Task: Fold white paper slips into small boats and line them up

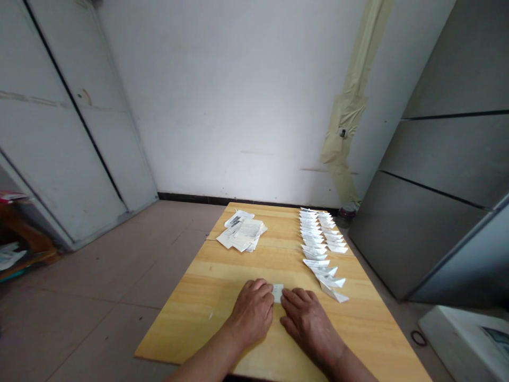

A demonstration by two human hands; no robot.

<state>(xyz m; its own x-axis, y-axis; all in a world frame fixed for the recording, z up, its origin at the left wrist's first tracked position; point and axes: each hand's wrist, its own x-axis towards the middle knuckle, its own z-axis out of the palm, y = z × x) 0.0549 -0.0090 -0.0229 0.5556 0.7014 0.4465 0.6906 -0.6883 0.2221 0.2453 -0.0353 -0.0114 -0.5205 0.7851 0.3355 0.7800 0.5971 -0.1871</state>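
A small folded piece of printed paper (pixel 277 293) lies on the wooden table in front of me, and only its middle shows between my hands. My left hand (pixel 254 310) is closed over its left end, with the fingers bent and close together. On the right end press the fingertips of my right hand (pixel 307 317), the fingers held together and the thumb below them. To the right stand two rows of folded paper shapes, pointed like small boats (pixel 314 233). The nearest paper boats (pixel 332 284) sit beyond my right hand, tilted and touching.
A loose pile of flat printed sheets (pixel 242 232) lies at the table's far left. The wooden table (pixel 191 318) ends near a white wall (pixel 222 106). Grey cabinet panels (pixel 441 180) stand to the right, above a white box (pixel 461 339) on the floor.
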